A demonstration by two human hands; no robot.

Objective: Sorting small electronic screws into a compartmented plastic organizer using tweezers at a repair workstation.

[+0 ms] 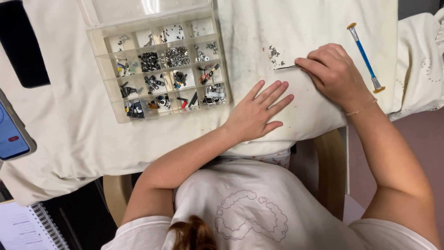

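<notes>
My right hand [334,73] pinches a thin pair of metal tweezers [287,67] whose tips point left, just below a small pile of tiny screws [275,54] on the white cloth [69,115]. Flat on the cloth rests my left hand [257,112], palm down and fingers spread, holding nothing. It lies to the right of a clear plastic organiser box [157,65] whose compartments hold several small screws and metal parts.
A blue-handled screwdriver [365,58] lies at the far right of the cloth. A phone [11,132] sits at the left edge, a dark rectangular object [21,44] above it. A spiral notebook [32,229] is at the bottom left.
</notes>
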